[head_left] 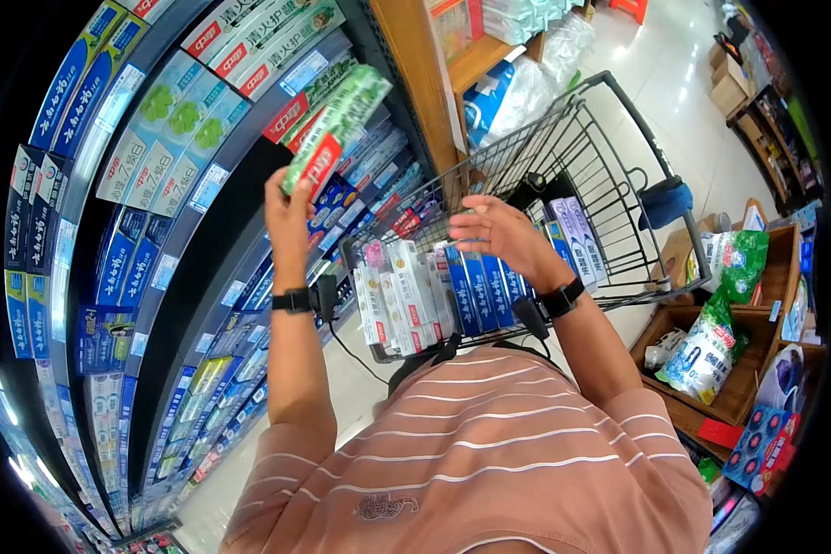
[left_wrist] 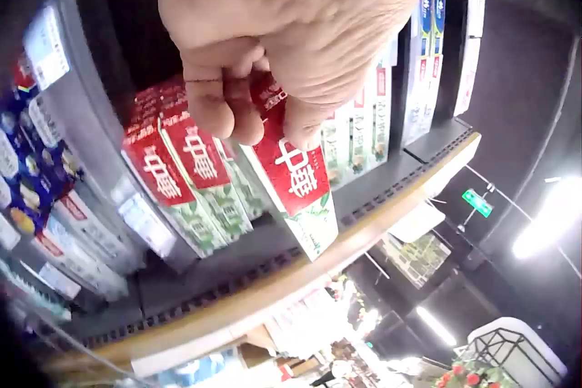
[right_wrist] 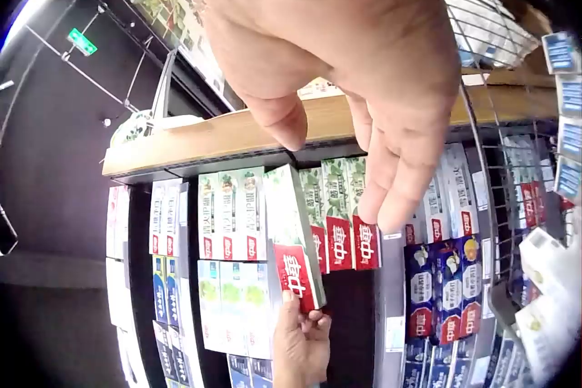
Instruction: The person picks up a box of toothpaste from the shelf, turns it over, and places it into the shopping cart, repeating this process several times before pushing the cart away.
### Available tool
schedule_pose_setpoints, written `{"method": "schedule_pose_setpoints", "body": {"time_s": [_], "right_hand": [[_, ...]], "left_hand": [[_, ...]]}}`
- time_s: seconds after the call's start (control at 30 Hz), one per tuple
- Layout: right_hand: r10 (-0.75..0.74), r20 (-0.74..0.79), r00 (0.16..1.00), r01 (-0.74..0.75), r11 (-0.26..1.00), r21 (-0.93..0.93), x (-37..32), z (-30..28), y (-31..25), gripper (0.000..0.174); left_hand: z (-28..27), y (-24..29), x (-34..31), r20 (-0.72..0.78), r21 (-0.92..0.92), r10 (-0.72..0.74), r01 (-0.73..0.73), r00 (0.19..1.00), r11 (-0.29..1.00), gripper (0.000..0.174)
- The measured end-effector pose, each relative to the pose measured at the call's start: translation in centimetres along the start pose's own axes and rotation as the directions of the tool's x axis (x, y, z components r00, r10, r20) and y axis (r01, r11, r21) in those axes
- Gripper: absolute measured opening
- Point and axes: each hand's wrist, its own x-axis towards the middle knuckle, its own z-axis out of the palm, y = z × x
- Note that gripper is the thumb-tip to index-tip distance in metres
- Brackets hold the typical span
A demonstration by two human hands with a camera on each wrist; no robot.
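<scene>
My left hand [head_left: 288,220] grips one end of a green, white and red toothpaste box [head_left: 342,120], raised in front of the shelf and tilted. In the left wrist view, thumb and fingers pinch the red end of this toothpaste box [left_wrist: 296,179]. Similar red-ended boxes [left_wrist: 195,170] stand on the shelf behind it. Over the shopping cart [head_left: 644,126], my right hand [head_left: 508,240] is held with fingers extended and nothing in its grasp. Beneath and beside it in the cart are white boxes [head_left: 406,295], blue boxes [head_left: 480,286] and purple-white boxes [head_left: 577,235].
Tall shelving on the left carries rows of toothpaste, including white boxes with green leaves [head_left: 180,125]. A wooden end panel [head_left: 406,65] borders the shelf beyond the cart. On the right, wooden bins [head_left: 660,328] hold bagged goods [head_left: 706,355].
</scene>
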Motion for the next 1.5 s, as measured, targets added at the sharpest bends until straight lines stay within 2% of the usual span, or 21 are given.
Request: {"method": "schedule_pose_setpoints", "body": {"time_s": [0.13, 0.27, 0.47, 0.67, 0.9, 1.07, 1.17, 1.27, 1.37, 1.5], "right_hand": [[0.037, -0.039, 0.999, -0.036, 0.999, 0.009, -0.3, -1.5, 1.0, 0.037], [0.076, -0.096, 0.992, -0.078, 0.997, -0.016, -0.2, -3.3, 2.0, 0.039], [0.076, -0.131, 0.988, -0.079, 0.997, -0.016, -0.6, -3.4, 2.7, 0.041], [0.083, -0.117, 0.990, -0.085, 0.996, -0.011, -0.4, -3.9, 3.6, 0.043], [0.092, -0.132, 0.987, -0.094, 0.996, -0.004, -0.8, -4.3, 3.7, 0.041], [0.108, -0.136, 0.985, -0.110, 0.994, -0.004, -1.1, -4.2, 3.7, 0.041], [0.110, -0.142, 0.984, -0.113, 0.993, -0.014, -1.2, -4.2, 3.6, 0.040], [0.107, -0.134, 0.985, -0.109, 0.994, -0.006, -1.3, -4.8, 3.7, 0.040], [0.114, -0.159, 0.981, -0.115, 0.993, 0.004, -1.4, -5.0, 3.9, 0.038], [0.124, -0.171, 0.978, -0.122, 0.992, 0.019, -1.5, -5.3, 4.0, 0.037]], "left_hand": [[-1.5, -1.9, 4.5, -0.098, 0.102, 0.021, -0.010, 0.995, 0.995, 0.042], [-1.7, -2.7, 6.7, -0.118, 0.118, 0.030, -0.016, 0.993, 0.993, 0.043], [-1.3, -3.2, 9.6, -0.129, 0.113, 0.117, -0.103, 0.985, 0.988, 0.041], [-1.2, -5.0, 11.6, -0.155, 0.165, 0.176, -0.150, 0.972, 0.975, 0.038], [-1.0, -4.7, 12.0, -0.197, 0.324, 0.199, -0.128, 0.960, 0.937, 0.036], [-1.4, -5.9, 13.2, -0.208, 0.464, 0.241, -0.121, 0.948, 0.878, 0.044], [-0.2, -4.2, 12.6, -0.273, 0.420, 0.219, -0.089, 0.937, 0.903, 0.053], [-0.7, -5.8, 13.5, -0.247, 0.363, 0.141, -0.043, 0.959, 0.931, 0.054], [-1.3, -6.2, 13.6, -0.188, 0.296, 0.075, -0.016, 0.979, 0.955, 0.051], [-1.4, -5.7, 13.1, -0.190, 0.281, 0.052, 0.004, 0.980, 0.960, 0.047]]}}
